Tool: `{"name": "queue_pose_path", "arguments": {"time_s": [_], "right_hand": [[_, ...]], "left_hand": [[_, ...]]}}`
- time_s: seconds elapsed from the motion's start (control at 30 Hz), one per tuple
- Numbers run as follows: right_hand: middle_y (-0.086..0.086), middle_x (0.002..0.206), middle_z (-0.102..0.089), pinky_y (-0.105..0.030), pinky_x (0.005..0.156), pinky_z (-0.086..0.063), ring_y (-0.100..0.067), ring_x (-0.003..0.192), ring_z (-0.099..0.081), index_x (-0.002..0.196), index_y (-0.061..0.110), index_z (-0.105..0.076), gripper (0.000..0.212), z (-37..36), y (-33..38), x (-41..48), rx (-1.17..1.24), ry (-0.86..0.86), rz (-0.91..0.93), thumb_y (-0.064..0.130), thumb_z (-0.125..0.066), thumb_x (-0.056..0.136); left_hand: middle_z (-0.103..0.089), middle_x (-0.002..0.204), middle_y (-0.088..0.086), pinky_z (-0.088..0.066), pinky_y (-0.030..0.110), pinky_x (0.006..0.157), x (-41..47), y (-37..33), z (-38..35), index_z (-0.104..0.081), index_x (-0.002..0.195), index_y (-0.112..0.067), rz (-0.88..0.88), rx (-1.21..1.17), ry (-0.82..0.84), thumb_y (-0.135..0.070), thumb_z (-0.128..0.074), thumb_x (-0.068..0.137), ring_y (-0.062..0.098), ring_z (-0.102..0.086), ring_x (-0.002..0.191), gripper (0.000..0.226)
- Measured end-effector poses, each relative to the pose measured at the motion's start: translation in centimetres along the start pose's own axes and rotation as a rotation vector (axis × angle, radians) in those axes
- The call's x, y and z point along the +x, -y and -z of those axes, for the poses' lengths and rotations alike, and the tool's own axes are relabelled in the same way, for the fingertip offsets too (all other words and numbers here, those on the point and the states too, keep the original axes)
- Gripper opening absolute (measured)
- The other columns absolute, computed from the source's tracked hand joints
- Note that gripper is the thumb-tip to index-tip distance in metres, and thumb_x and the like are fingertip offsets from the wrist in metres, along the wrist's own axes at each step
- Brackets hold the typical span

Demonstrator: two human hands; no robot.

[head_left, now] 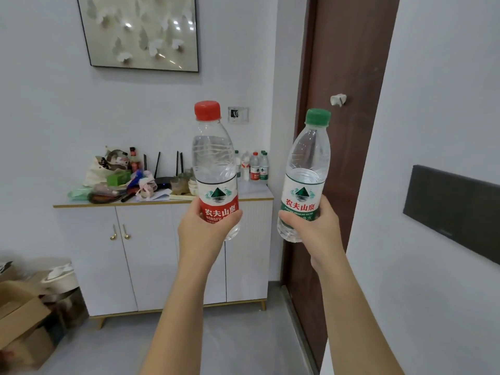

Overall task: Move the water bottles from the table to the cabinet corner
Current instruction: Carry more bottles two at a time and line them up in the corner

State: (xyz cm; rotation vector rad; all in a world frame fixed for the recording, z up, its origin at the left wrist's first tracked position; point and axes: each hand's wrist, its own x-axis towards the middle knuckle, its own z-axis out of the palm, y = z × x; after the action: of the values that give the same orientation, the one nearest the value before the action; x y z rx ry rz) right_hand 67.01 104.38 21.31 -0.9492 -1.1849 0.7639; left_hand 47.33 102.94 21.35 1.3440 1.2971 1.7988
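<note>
My left hand grips a clear water bottle with a red cap and red label by its lower part, held upright in front of me. My right hand grips a second bottle with a green cap and green label, tilted slightly to the right. Both are raised in the air ahead of a white cabinet. On the cabinet top's back right corner stand several more water bottles, against the wall.
The cabinet top's left half is crowded with bags, a black router, cups and bowls. A brown door stands right of the cabinet. Cardboard boxes sit on the floor at left. A white wall with a dark panel is close on my right.
</note>
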Motion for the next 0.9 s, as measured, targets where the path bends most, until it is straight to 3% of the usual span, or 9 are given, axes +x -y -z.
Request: {"name": "queue_pose_path", "arguments": {"time_s": [0.17,0.23,0.4,0.6,0.77,0.9], "right_hand": [[0.024,0.097,-0.071,-0.022,0.073,-0.057,0.002,0.093,-0.068,0.103,0.042,-0.061,0.051,-1.7,-2.8,3.7,-0.015,0.018,-0.009,0.012,-0.085,0.07],[0.021,0.097,-0.071,-0.02,0.069,-0.056,0.001,0.092,-0.068,0.102,0.041,-0.061,0.05,-2.4,-4.0,5.3,-0.017,0.023,-0.011,0.012,-0.085,0.07],[0.013,0.101,-0.072,-0.021,0.07,-0.057,-0.003,0.092,-0.07,0.109,0.032,-0.062,0.052,-4.0,-7.5,10.9,0.006,0.03,-0.006,0.007,-0.084,0.069],[0.018,0.097,-0.072,-0.017,0.067,-0.055,0.001,0.09,-0.069,0.103,0.037,-0.062,0.054,-6.0,-12.5,20.0,0.02,0.04,-0.007,0.004,-0.085,0.067],[0.02,0.095,-0.072,-0.016,0.067,-0.054,0.001,0.089,-0.069,0.1,0.041,-0.062,0.055,-7.8,-15.6,28.9,-0.001,0.063,0.007,0.007,-0.087,0.065],[0.017,0.101,-0.073,-0.029,0.078,-0.058,-0.003,0.094,-0.07,0.104,0.039,-0.063,0.056,-9.1,-18.6,34.8,0.013,0.084,0.004,0.01,-0.088,0.063]], "left_hand": [[-0.069,0.098,-0.017,-0.054,0.025,0.072,3.8,2.9,-1.1,-0.061,0.106,-0.036,0.032,0.005,-0.007,-0.027,-0.086,0.066,0.002,-0.066,0.089,0.048],[-0.069,0.096,-0.017,-0.055,0.025,0.071,5.3,4.1,-1.7,-0.06,0.1,-0.039,0.036,0.016,-0.009,-0.026,-0.086,0.066,0.002,-0.065,0.088,0.044],[-0.068,0.098,-0.016,-0.057,0.028,0.071,10.4,7.5,-3.9,-0.06,0.107,-0.036,0.032,0.041,-0.018,-0.028,-0.087,0.066,0.005,-0.065,0.09,0.05],[-0.07,0.088,-0.02,-0.05,0.014,0.052,18.5,11.6,-7.7,-0.059,0.093,-0.043,0.043,0.033,-0.029,-0.026,-0.088,0.064,-0.006,-0.065,0.078,0.043],[-0.07,0.096,-0.014,-0.056,0.026,0.065,25.8,14.1,-11.3,-0.063,0.106,-0.033,0.039,0.045,-0.062,-0.028,-0.088,0.063,0.005,-0.067,0.087,0.05],[-0.069,0.095,-0.014,-0.056,0.027,0.071,30.1,16.4,-13.4,-0.06,0.103,-0.036,0.035,0.058,-0.081,-0.03,-0.088,0.062,0.005,-0.066,0.088,0.05]]}}
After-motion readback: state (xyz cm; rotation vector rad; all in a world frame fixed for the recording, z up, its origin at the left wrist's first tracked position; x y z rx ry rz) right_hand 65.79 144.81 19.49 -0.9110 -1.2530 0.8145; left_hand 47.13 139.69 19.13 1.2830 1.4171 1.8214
